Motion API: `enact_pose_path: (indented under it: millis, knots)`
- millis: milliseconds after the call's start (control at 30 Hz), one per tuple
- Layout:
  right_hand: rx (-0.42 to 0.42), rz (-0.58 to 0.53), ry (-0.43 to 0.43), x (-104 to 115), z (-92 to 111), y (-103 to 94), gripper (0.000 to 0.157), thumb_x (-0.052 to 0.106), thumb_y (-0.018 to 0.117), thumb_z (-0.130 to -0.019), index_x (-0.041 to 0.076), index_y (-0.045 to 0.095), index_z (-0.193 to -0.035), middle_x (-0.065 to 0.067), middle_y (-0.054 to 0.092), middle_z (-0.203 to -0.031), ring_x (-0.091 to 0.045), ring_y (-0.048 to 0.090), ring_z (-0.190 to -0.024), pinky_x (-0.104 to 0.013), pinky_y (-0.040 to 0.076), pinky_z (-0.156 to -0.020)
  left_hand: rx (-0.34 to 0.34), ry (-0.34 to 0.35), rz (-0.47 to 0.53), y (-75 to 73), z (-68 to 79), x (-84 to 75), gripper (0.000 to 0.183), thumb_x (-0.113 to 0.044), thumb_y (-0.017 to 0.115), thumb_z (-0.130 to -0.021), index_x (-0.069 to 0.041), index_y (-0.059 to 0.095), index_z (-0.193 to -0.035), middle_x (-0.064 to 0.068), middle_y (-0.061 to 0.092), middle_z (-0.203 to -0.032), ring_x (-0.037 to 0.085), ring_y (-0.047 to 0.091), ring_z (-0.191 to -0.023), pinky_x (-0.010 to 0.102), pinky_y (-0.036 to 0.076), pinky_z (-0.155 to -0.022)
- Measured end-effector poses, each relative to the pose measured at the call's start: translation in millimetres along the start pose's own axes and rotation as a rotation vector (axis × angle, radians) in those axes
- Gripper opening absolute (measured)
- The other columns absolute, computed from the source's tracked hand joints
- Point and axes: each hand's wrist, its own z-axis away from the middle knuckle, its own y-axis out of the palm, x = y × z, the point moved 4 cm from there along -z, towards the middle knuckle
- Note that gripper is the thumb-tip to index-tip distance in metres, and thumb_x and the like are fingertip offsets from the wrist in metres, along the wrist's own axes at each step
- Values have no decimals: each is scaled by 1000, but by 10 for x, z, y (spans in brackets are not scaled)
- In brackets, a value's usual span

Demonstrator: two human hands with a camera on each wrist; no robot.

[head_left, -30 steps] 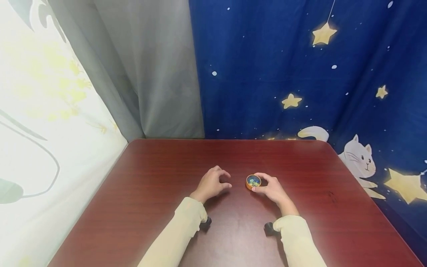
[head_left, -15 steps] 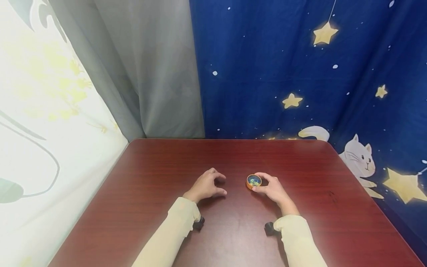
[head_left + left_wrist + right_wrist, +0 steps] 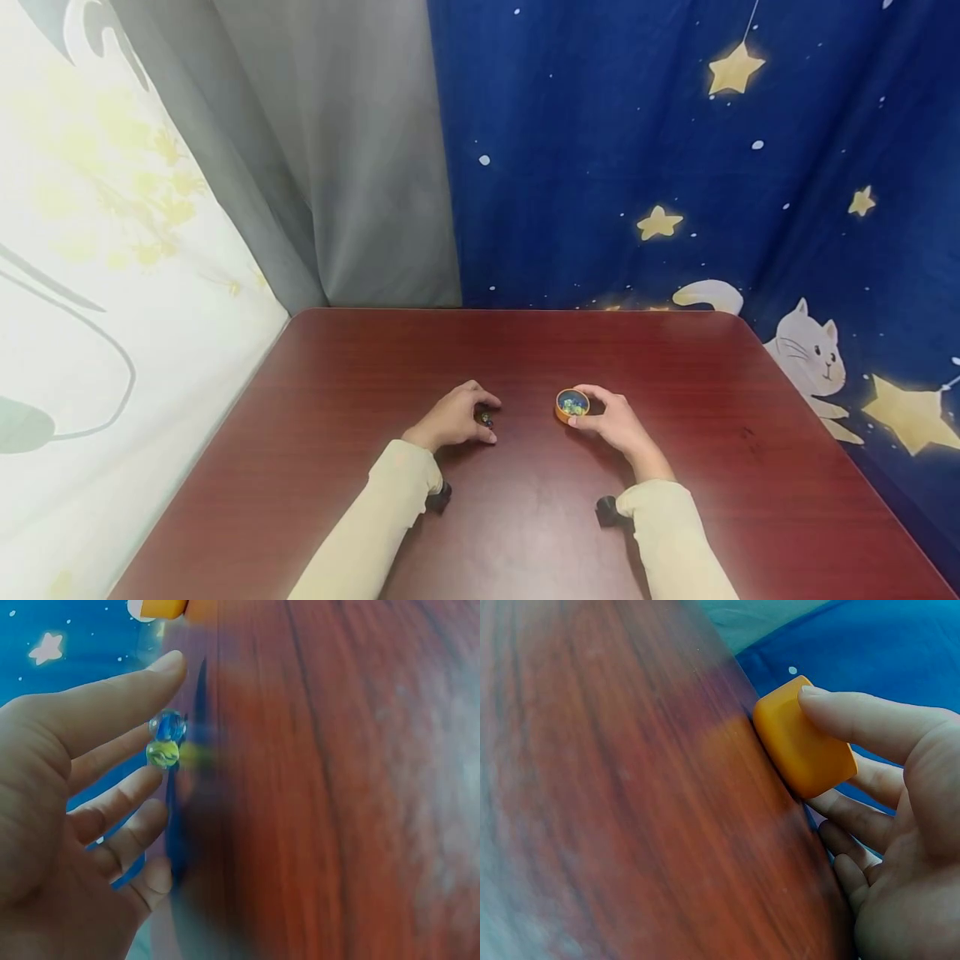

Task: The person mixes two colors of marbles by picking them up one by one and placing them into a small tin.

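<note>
My left hand (image 3: 457, 417) is low over the table with thumb and fingers spread apart. Between them, two glass marbles, one blue (image 3: 169, 726) and one yellow-green (image 3: 163, 754), sit at the tabletop, with their reflections beside them. The thumb is apart from the marbles, and the fingers are loosely bent behind them. To the right, my right hand (image 3: 618, 425) holds a small round orange bowl (image 3: 802, 746) by its side, thumb on the near side and fingers beyond. Several blue and yellow-green marbles (image 3: 574, 406) lie inside this bowl, seen in the head view.
The dark red wooden table (image 3: 525, 517) extends around both hands. A grey curtain (image 3: 382, 167) and a blue star-patterned curtain (image 3: 570, 167) hang behind its far edge. A pale curtain (image 3: 150, 333) borders the left side.
My left hand has moved left and slightly nearer to me, away from the bowl. Marbles now show between its thumb and fingers. My right hand and the bowl have stayed in place.
</note>
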Motion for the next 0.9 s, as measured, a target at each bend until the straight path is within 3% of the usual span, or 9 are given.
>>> enact_pose_path:
  millis: [300, 567, 800, 900]
  knots:
    - [-3, 16, 7, 9, 2, -4, 59, 19, 83, -75, 11, 60, -129, -17, 55, -123, -35, 38, -119, -55, 34, -98, 20, -3, 23, -4, -6, 51, 48, -12, 88, -69, -12, 71, -113, -2, 56, -102, 15, 57, -90, 33, 46, -85]
    - [-6, -27, -49, 25, -12, 10, 54, 12, 83, -74, 9, 63, -124, -10, 64, -117, -28, 56, -108, -45, 40, -92, 14, -30, 49, -39, -26, 97, 38, -6, 86, -70, -13, 73, -105, -2, 56, -96, 13, 55, -82, 30, 45, -77]
    - [-17, 4, -26, 27, -12, -6, 56, 17, 83, -74, 11, 63, -125, -15, 58, -120, -34, 39, -121, -55, 28, -101, 19, -33, 56, -49, -31, 102, 28, -2, 81, -75, -13, 74, -100, -2, 56, -94, 12, 57, -83, 29, 46, -77]
    - [-16, 7, -21, 24, -10, -8, 56, 17, 84, -74, 11, 63, -125, -16, 58, -120, -34, 38, -121, -55, 28, -101, 15, -37, 47, -48, -34, 102, 24, -2, 80, -77, -14, 74, -98, -3, 56, -93, 13, 57, -84, 30, 46, -78]
